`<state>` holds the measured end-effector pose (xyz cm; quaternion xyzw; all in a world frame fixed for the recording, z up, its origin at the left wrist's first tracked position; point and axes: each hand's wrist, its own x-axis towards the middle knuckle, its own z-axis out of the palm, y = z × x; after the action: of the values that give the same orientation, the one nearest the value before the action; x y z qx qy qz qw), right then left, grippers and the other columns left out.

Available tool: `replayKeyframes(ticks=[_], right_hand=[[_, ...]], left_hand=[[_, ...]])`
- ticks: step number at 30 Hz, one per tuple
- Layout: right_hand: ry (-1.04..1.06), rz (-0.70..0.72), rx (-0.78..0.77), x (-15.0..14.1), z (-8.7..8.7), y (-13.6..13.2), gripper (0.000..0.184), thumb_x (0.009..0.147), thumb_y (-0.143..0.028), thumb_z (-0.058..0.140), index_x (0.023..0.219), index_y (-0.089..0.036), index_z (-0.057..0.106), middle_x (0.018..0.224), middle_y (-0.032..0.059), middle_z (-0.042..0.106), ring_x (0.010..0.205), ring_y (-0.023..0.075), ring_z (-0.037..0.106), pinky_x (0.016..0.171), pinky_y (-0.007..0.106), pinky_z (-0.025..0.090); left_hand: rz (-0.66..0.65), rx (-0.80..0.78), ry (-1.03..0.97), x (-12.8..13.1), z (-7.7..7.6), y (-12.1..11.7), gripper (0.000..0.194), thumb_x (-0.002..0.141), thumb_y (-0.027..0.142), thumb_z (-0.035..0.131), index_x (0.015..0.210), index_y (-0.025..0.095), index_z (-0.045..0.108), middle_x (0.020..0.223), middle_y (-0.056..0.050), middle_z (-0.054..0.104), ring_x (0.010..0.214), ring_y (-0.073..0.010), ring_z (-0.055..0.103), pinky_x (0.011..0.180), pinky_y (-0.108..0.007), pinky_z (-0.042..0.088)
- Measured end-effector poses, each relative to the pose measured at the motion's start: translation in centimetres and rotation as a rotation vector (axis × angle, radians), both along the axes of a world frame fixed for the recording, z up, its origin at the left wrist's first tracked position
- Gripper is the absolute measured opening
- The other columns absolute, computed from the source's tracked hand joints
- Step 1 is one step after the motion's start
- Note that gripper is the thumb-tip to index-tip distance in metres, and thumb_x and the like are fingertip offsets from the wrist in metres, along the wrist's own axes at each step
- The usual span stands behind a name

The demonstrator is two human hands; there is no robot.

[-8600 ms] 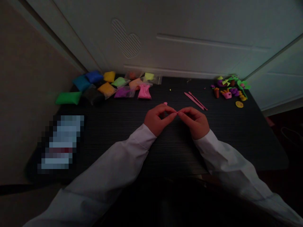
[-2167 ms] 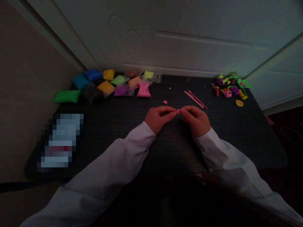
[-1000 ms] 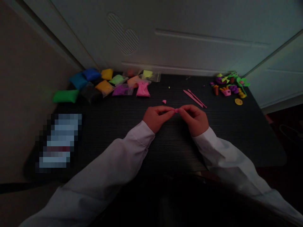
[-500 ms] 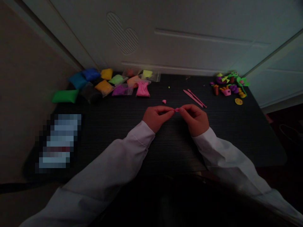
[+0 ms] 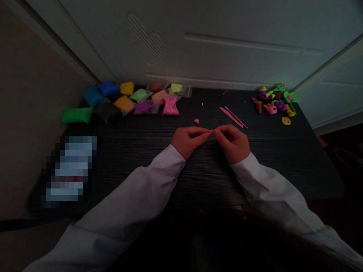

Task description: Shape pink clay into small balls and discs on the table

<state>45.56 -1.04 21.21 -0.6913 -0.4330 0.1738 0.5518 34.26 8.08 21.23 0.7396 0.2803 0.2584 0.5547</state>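
Observation:
My left hand point(image 5: 187, 141) and my right hand point(image 5: 234, 143) meet fingertip to fingertip above the dark table. Between them is a small piece of pink modelling clay point(image 5: 211, 132), pinched from both sides and mostly covered by the fingers. Just beyond my left hand lies a small pink clay lump point(image 5: 196, 121). Past my right hand rest a flat pink modelling knife point(image 5: 231, 116) and a thin pink modelling stick point(image 5: 236, 118), side by side and slanting. A tiny yellow-green bit point(image 5: 202, 104) sits farther back.
Several bags of coloured clay, a pink one point(image 5: 171, 106) and a green one point(image 5: 77, 115) among them, line the back left. Finished clay figures point(image 5: 271, 108) crowd the back right beside a yellow disc point(image 5: 286, 121). A blurred-out phone-like device point(image 5: 72, 168) lies at left. Behind stands a white panel point(image 5: 241, 22).
My right fingertips have shifted slightly on the pink clay, and less of it shows between the hands. Everything on the table stays in place.

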Motion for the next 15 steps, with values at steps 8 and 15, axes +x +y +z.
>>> replayKeyframes(ticks=[8,15], right_hand=[[-0.026,0.004,-0.01,0.03,0.09,-0.01,0.013,0.07,-0.032,0.054,0.071,-0.019,0.057,0.066,-0.0014,0.053,0.058,0.0083,0.045,0.054,0.024,0.036],[0.027,0.026,-0.016,0.3,-0.04,0.0,0.017,0.071,-0.035,0.053,0.074,-0.019,0.058,0.069,-0.0008,0.056,0.062,0.009,0.049,0.059,0.025,0.039]], left_hand=[[0.009,-0.014,0.004,0.05,0.31,-0.17,0.024,0.066,0.037,0.057,0.077,0.017,0.066,0.078,-0.001,0.066,0.07,-0.012,0.058,0.07,-0.025,0.044],[0.02,-0.083,-0.045,0.0,-0.07,-0.04,0.026,0.07,0.036,0.053,0.083,0.017,0.064,0.075,-0.002,0.066,0.064,-0.0102,0.056,0.064,-0.023,0.044]])
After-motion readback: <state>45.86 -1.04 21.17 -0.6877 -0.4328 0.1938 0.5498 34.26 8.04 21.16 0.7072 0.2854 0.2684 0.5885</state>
